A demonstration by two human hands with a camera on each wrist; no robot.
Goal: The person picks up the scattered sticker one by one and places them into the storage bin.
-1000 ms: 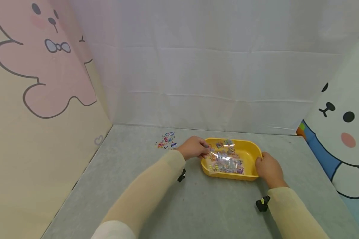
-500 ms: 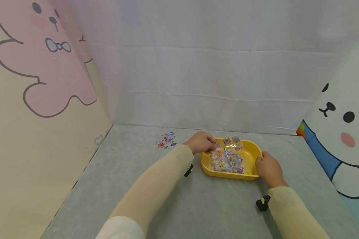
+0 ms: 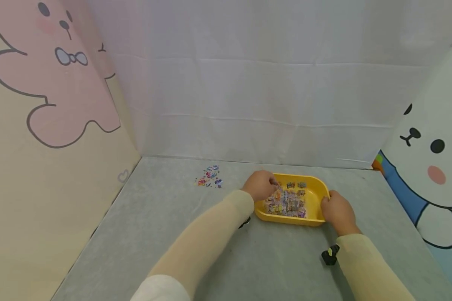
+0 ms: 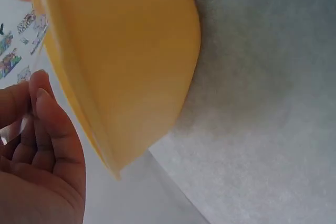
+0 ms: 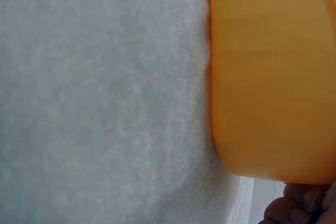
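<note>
A yellow plastic tray (image 3: 316, 196) sits on the grey tabletop; its outer wall (image 4: 131, 61) fills much of the left wrist view. Over its inside lies a clear sheet of small colourful stickers (image 3: 288, 205), its printed pictures (image 4: 13, 59) also showing at the left wrist view's edge. My left hand (image 3: 260, 185), at the tray's left rim, pinches the sheet's edge between thumb and fingers. With my right hand (image 3: 340, 212) I grip the tray's right rim; some of its fingers (image 5: 291, 208) show below the tray in the right wrist view. Whether more sheets lie beneath is hidden.
Left of the tray, a cluster of small colourful stickers (image 3: 209, 177) lies flat on the grey tabletop (image 3: 166, 217). A white curtain-like backdrop (image 3: 248, 104) stands behind the table. Panels with cartoon animals (image 3: 68, 92) flank both sides.
My left hand has moved rightward, drawing the sheet's edge further over the tray; the sheet now lies lower and flatter inside it. The right hand and the tray have stayed in place.
</note>
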